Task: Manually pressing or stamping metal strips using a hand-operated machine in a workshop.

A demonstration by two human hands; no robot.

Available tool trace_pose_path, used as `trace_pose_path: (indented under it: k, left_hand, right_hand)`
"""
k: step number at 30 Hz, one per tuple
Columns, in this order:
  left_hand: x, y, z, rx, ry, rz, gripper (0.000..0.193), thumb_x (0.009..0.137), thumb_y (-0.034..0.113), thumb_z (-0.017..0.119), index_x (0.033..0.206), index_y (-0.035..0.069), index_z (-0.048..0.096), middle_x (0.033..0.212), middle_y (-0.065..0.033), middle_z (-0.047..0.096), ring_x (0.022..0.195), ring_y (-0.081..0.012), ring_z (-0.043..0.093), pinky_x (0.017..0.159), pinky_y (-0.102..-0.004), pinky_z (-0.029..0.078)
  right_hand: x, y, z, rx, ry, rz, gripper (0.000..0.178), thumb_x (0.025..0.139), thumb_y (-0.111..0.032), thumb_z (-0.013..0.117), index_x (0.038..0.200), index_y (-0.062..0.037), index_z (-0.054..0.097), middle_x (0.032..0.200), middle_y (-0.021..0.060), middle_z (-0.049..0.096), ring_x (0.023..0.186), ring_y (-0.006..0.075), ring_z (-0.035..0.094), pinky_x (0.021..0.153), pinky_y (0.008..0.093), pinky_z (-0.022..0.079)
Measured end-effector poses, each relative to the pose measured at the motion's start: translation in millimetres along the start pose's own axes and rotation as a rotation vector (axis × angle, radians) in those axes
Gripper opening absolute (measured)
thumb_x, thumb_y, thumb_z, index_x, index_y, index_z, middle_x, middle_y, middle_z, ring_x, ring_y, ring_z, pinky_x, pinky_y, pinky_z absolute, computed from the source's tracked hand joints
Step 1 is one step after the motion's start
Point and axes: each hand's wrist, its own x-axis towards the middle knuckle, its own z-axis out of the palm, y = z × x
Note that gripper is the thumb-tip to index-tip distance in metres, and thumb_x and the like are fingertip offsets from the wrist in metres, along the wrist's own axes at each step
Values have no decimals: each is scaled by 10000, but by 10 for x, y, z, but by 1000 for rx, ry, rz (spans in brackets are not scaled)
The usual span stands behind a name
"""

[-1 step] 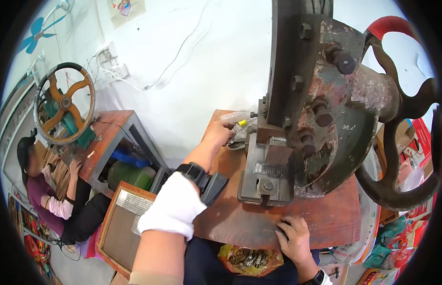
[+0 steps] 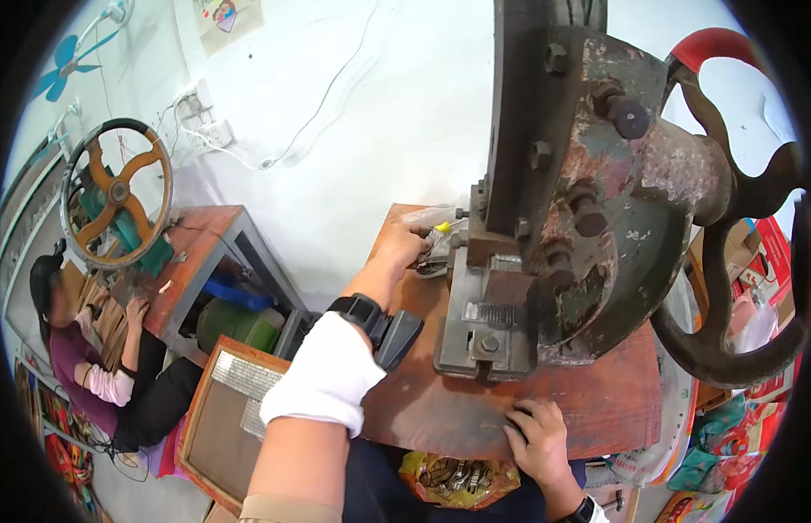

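Note:
My left hand [image 2: 404, 248] reaches to the back of a brown wooden bench [image 2: 440, 410], beside the left of a heavy rusty metal press [image 2: 545, 261]. Its fingers curl over a clear plastic bag [image 2: 433, 218] and small metal pieces with a yellow bit [image 2: 441, 227]; I cannot tell whether they grip anything. The wrist carries a black watch [image 2: 357, 309] and a white sleeve cuff [image 2: 323, 375]. My right hand [image 2: 536, 440] rests on the bench's front edge below the press base [image 2: 484, 322], fingers spread and holding nothing.
A dark flywheel [image 2: 728, 261] with a red top sits right of the press. A bag of small metal parts [image 2: 458, 475] lies in my lap. At left, another person [image 2: 83, 357] sits by a second bench with a hand-wheel machine [image 2: 118, 192]. A framed tray [image 2: 231, 410] is below.

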Motion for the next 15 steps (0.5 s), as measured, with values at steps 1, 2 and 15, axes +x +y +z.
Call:
trace_pose_path:
  k: [1,2,15]
  left_hand:
    - [155,-74,72,1,-16,5,254,813,56,636,1059,-5,661,729,-37,611,598,-115,524,530,-289,425]
    - [289,-150,132,61,13,68,277,800,61,646,1070,2,660,798,-76,641,659,-156,575,577,-306,456]
    - [243,65,161,1057,271,34,296,724,89,690,1018,57,682,1068,-168,650,1005,-317,622,838,-388,505]
  right_hand:
    - [-16,24,-4,-11,-3,3,266,667,-82,712,925,-55,654,976,110,597,919,319,556,792,413,447]
    - [-18,30,-12,-19,5,11,266,667,-82,712,925,-55,654,976,110,597,919,319,556,792,413,447]
    - [-1,33,-37,-16,-17,17,262,673,-100,721,925,-68,657,1015,93,594,945,305,544,775,408,442]
